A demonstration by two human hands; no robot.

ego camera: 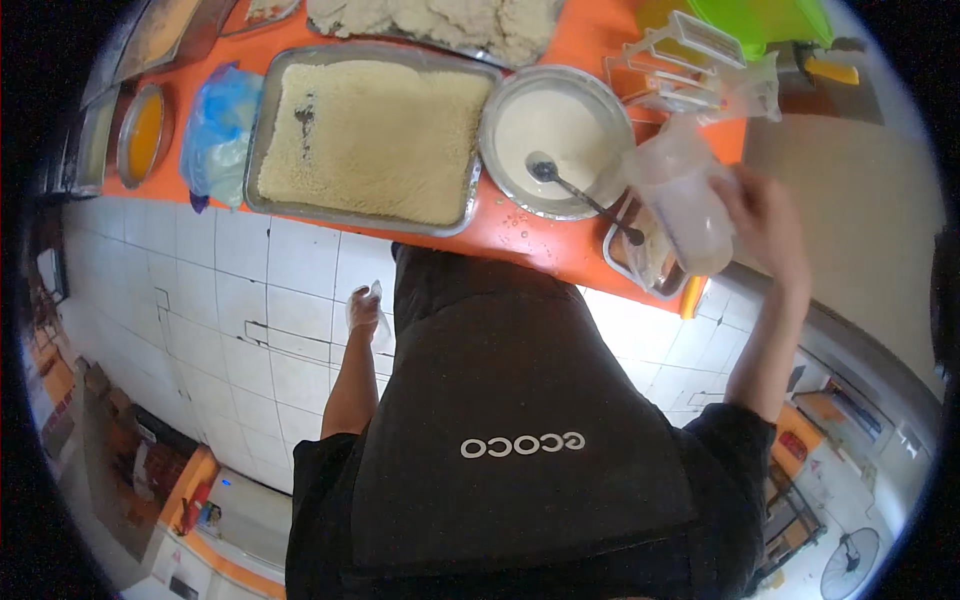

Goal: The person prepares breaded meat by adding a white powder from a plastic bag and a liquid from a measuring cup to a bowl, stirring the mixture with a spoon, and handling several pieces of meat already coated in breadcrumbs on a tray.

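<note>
My right hand (757, 217) is shut on a translucent plastic jug (694, 210) at the table's right edge. The jug leans with its mouth towards a metal bowl (499, 176) of pale, creamy liquid (540, 127). A dark-handled spoon (577, 191) rests in that bowl, its handle over the rim. Below the jug is a small metal tray (619, 262) with plastic-wrapped contents, partly hidden. My left hand (365, 307), in a clear plastic glove, hangs beside my body above the floor; its fingers are too small to read. Left of the bowl lies a large metal tray (251, 169) of pale crumbs (382, 142).
A blue plastic bag (217, 127) and a bowl of orange liquid (146, 135) are at the left of the orange table (510, 232). A tray of doughy pieces (450, 26) is behind. A white wire rack (675, 60) and a yellow-handled tool (829, 71) are at the back right.
</note>
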